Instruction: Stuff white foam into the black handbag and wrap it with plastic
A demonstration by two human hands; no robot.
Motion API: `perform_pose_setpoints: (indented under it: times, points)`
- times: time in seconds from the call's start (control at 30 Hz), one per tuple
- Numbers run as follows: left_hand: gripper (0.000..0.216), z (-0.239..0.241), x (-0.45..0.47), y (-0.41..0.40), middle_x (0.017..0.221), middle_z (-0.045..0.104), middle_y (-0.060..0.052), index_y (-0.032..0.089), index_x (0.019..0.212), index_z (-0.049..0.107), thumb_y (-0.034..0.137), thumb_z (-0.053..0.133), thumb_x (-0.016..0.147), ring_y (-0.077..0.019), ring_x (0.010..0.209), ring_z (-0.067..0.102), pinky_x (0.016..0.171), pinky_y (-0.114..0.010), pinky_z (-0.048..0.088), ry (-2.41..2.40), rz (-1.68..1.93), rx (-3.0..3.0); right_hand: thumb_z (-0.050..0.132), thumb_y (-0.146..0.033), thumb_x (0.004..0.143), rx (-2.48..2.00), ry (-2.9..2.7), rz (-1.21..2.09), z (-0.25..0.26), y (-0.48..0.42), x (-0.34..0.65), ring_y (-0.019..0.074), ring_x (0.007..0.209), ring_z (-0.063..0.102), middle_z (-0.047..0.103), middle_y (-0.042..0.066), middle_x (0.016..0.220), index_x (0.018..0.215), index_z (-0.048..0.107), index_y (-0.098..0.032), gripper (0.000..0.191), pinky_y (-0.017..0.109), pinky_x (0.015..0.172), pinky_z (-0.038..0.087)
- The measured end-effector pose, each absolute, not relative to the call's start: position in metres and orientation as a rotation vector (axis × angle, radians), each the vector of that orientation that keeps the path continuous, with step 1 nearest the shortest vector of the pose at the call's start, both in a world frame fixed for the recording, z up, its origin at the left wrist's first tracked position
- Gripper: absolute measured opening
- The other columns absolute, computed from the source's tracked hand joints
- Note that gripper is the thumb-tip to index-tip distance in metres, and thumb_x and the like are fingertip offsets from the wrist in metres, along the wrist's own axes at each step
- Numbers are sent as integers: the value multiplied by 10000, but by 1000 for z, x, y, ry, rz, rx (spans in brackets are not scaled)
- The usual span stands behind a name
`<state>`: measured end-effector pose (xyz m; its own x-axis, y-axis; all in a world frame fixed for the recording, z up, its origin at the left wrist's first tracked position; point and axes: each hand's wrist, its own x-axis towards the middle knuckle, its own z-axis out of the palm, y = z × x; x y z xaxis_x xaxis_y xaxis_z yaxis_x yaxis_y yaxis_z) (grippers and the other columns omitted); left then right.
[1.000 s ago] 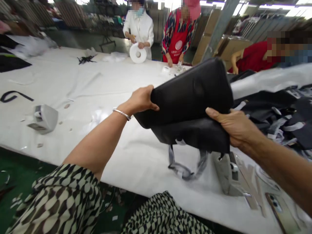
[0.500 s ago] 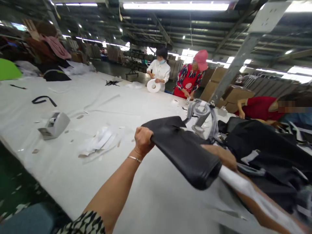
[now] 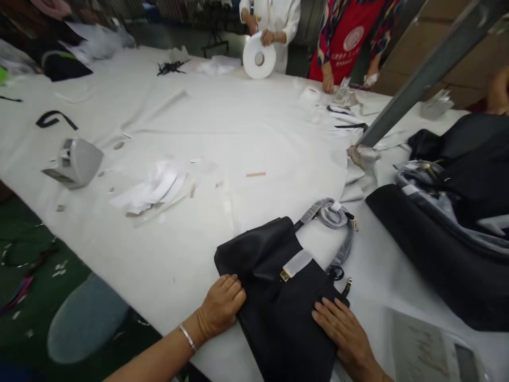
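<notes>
A black handbag (image 3: 278,297) lies flat on the white table (image 3: 222,127) near the front edge. Its clasp is wrapped in clear film (image 3: 296,263), and its wrapped grey strap (image 3: 334,220) curls beyond it to the right. My left hand (image 3: 220,305) grips the bag's left edge with curled fingers. My right hand (image 3: 344,331) presses flat on the bag's lower right part, fingers together.
A pile of black bags (image 3: 449,223) fills the right side. A grey tape dispenser (image 3: 73,162) and paper scraps (image 3: 149,191) lie to the left. Two people work at the far edge, one holding a white roll (image 3: 259,55). A metal post (image 3: 417,79) slants up.
The bag was held up in the air in both hands; it now lies on the table with both hands resting on it. The view has tilted down.
</notes>
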<state>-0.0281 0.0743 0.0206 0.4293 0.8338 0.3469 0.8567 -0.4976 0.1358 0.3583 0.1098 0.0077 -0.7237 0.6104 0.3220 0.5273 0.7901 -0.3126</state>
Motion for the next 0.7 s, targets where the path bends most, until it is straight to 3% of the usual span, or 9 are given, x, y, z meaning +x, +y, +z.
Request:
perform_pose_setpoints:
  times: [0.13,0.2,0.27,0.33,0.4,0.53,0.63,0.7]
  points:
    - [346,60,-34,78,1097,639,-143,184,1108,582,283,549,777,-294,1066,579,896,-446,498,-1381,-38,-3026,402,-37,814,-850,-2678,72,6,104,368,198,1329,446,562,-6,1352,1421,443,-293,660,427,1181,288]
    - [313,81,-33,85,1036,655,-144,177,1076,591,338,551,810,-284,987,604,850,-431,505,-1281,90,-3161,405,-32,800,-890,-2689,68,8,103,369,206,1343,428,545,-3,1371,1424,437,-295,679,446,1170,308]
    - [253,95,-28,98,1012,674,-124,188,1060,604,320,486,879,-258,970,620,888,-418,488,-1124,17,-3249,408,-30,803,-924,-2700,108,13,103,369,208,1342,431,541,-3,1377,1427,427,-313,685,459,1149,345]
    - [323,99,-19,115,1211,636,-114,202,1210,560,309,417,940,-254,1177,553,1048,-432,396,-986,-160,-3251,425,-40,819,-936,-2736,133,18,102,369,208,1334,442,544,-6,1376,1429,419,-324,673,456,1127,379]
    - [479,92,-7,131,1428,489,-103,208,1403,401,401,407,964,-263,1380,363,1160,-466,254,-960,-251,-3210,443,-54,834,-946,-2776,99,23,99,368,210,1322,458,546,-14,1375,1427,420,-329,654,444,1107,407]
    - [780,64,10,145,1529,349,-98,209,1501,221,654,414,891,-297,1447,222,1173,-508,203,-1092,-126,-3181,393,9,809,-1148,-2806,-1,31,83,357,228,1338,435,494,-16,1427,1446,390,-311,713,463,1091,415]
    - [805,48,12,142,1555,298,-80,247,1508,203,699,396,871,-331,1459,156,1172,-532,170,-1109,-121,-3151,336,86,725,-1397,-2758,74,38,66,347,222,1374,382,446,-17,1468,1455,375,-309,831,476,1113,372]
    - [814,42,11,140,1561,284,-77,261,1511,196,717,387,863,-356,1457,141,1168,-543,149,-1092,-128,-3128,333,79,711,-1566,-2637,170,45,53,342,212,1368,391,481,-12,1444,1410,456,-304,807,469,1129,343]
